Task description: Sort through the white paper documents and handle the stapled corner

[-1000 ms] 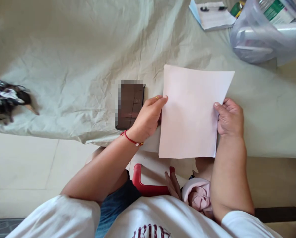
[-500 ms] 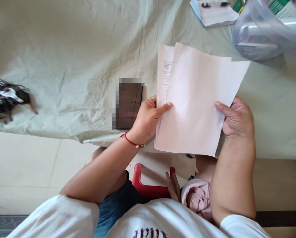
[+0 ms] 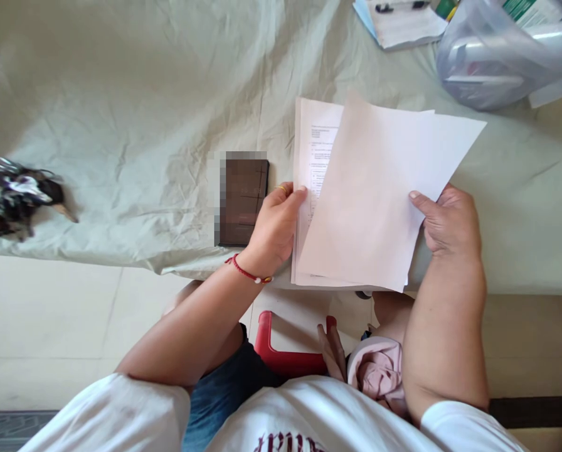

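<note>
My left hand grips the left edge of a stack of printed paper sheets, its thumb on top. On the right, my right hand pinches a blank-faced sheet of paper with the thumb over its edge. That sheet lies tilted across the stack and covers most of the print below. The fingers of both hands are partly hidden under the paper. Just left of my left hand lies a dark phone-like device, partly pixelated.
A greenish-grey cloth covers the table. Black-and-white tangled items lie at far left. Back right are a clear plastic bag with contents and a clipboard with papers. Below the table edge, a red-framed object is near my lap.
The top sheet has tilted further clockwise to the right, uncovering more print on the stack. My left thumb has drawn back from the top sheet to the stack's left edge.
</note>
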{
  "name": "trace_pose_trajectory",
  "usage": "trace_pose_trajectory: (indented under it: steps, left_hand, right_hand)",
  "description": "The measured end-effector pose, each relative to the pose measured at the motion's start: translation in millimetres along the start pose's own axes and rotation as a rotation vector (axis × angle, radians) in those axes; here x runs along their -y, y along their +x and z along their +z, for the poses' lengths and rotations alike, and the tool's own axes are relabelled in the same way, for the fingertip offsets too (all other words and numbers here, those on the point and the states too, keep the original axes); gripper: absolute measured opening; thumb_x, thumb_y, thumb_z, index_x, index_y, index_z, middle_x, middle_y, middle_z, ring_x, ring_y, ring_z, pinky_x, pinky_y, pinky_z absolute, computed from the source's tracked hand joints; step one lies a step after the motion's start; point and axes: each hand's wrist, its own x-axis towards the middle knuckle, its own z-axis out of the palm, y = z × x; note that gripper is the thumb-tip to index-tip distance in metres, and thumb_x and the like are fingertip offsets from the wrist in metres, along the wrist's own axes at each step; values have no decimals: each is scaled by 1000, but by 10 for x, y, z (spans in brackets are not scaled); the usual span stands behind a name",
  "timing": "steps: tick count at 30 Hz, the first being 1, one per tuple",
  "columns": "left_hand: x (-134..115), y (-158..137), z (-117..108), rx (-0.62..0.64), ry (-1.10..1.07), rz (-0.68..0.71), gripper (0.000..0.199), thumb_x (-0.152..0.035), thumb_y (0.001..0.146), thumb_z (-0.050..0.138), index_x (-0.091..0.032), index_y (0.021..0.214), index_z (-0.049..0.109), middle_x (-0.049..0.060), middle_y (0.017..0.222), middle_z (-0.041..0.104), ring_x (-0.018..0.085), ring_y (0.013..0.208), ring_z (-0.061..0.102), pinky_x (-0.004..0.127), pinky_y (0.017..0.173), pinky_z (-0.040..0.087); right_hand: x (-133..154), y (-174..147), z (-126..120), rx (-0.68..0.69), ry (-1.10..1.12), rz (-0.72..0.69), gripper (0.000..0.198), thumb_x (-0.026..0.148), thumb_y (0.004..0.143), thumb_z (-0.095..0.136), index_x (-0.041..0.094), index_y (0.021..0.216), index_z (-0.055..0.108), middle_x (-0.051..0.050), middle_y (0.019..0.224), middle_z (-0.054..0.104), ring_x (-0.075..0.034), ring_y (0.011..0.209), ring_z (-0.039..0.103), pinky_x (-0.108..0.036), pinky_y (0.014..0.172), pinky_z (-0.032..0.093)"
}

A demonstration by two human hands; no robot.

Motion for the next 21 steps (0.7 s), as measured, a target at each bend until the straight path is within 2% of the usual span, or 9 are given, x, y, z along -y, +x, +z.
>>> trace_pose_trajectory:
  steps: [5,10,15,21]
  left_hand:
    - [-5,28,12,-119,-64,42,7,-27,94,74,-23,99,71,0,82,71,17,84,73,29,81,63]
    - [-22,52,-74,-111,-72,55,12,-26,89,76,-22,98,69,2,94,75,15,88,75,29,88,62]
    - [-100,14,-141,-109,-83,52,17,-18,88,75,-22,102,67,7,105,78,19,106,78,34,107,62]
    - [-119,-16,-211,-124,-28,86,25,-16,87,74,-25,109,66,7,120,79,22,124,76,38,117,59]
  right_hand:
    - [-29,21,-36,-38,-33,7,32,34,70,93,31,102,86,-4,119,85,-33,115,79,-59,120,61]
    - [-44,54,-31,-67,-32,-31,31,30,72,90,26,102,84,-5,114,85,-28,108,81,-53,113,65]
    - [-66,68,-4,-61,-38,-47,32,27,73,89,23,105,84,-6,114,85,-28,106,81,-52,109,67]
    - [-95,105,-14,-64,-80,-87,28,27,74,90,33,101,86,-1,110,85,-30,106,82,-55,111,68]
